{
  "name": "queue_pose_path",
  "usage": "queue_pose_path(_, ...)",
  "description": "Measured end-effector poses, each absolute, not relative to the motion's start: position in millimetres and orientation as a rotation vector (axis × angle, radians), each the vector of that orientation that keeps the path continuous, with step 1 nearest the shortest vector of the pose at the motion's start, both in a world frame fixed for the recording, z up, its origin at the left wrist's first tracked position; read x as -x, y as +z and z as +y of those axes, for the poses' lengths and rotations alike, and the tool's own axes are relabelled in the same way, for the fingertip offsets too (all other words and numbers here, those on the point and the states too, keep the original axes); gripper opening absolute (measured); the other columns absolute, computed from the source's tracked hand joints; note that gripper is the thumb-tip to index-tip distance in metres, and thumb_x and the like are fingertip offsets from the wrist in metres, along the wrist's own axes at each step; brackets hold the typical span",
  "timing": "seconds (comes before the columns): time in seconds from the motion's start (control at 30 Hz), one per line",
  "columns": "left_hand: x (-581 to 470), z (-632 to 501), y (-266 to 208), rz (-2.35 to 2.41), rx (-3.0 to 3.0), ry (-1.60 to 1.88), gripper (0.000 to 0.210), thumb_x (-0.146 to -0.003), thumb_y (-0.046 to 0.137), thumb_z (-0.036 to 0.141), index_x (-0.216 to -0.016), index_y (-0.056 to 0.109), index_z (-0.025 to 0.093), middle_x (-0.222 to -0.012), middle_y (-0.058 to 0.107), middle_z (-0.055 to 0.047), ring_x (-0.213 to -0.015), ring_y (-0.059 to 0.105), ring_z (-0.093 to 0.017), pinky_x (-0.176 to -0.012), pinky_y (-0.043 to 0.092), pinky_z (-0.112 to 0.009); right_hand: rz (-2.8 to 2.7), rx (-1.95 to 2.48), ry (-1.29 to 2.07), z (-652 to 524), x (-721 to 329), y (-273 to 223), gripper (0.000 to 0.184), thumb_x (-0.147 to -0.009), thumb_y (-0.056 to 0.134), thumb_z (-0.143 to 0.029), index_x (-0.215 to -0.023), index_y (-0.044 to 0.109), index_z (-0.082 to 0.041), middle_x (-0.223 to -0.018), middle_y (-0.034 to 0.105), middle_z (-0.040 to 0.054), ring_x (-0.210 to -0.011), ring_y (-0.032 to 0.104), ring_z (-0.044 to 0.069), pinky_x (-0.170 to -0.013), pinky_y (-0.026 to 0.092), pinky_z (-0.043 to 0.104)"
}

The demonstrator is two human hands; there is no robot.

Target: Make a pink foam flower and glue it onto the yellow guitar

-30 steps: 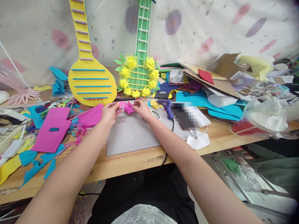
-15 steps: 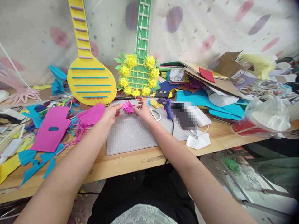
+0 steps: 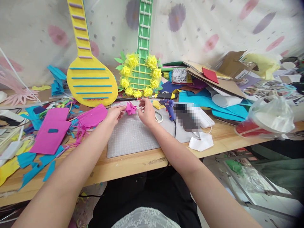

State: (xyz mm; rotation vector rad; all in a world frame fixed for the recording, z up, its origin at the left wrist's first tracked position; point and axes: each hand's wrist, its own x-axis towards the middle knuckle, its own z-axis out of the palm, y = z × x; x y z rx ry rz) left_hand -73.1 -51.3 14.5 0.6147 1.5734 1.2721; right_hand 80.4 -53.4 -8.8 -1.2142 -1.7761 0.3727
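right hand (image 3: 146, 113), loosely curled and empty, has drawn away from the pink flower (image 3: 131, 108) left hand (image 3: 115, 114) pinches.

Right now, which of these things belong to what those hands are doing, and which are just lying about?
In the job, it seems:
pink paper flower, at the left hand
grey cutting mat below it
blue glue gun, perhaps

Probably just lying about:
cardboard box
red piece
plastic-covered tub
blue scrap
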Motion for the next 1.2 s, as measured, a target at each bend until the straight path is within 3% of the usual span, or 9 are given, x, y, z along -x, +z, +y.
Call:
queue_pose_path(0.27,69,-53,18,1.612,-0.608,1.283,0.01,-0.059,0.071,0.01,-0.061,0.062,0.014,-0.05,0.057,0.002,-0.039,0.046,-0.005,-0.039,0.031,-0.017,-2.132,1.131,0.241,-58,-72,-2,0.049,-0.07,0.04,-0.005,-0.118,0.048,-0.013,-0.109,0.064,0.0088,-0.107,0.045,0.025,-0.095,0.036,0.036)
queue_pose_path(1.03,62,-47,7,1.731,-0.799,1.333,0.017,-0.056,0.071,0.014,-0.051,0.055,0.016,-0.047,0.053,0.001,-0.043,0.046,-0.01,-0.043,0.029,-0.022,-2.282,1.146,0.142,-50,-66,-15,0.046,-0.079,0.037,-0.008,-0.123,0.049,-0.01,-0.106,0.065,0.0113,-0.104,0.045,0.026,-0.091,0.037,0.037)
queue_pose_path(1.2,65,-47,10,1.703,-0.775,1.336,0.016,-0.062,0.07,0.023,-0.057,0.057,0.016,-0.054,0.058,-0.001,-0.044,0.051,-0.011,-0.039,0.028,-0.021,-2.288,1.162,0.136,-50,-64,-17,0.042,-0.083,0.036,-0.011,-0.122,0.05,-0.012,-0.106,0.065,0.0111,-0.105,0.046,0.026,-0.09,0.037,0.037)
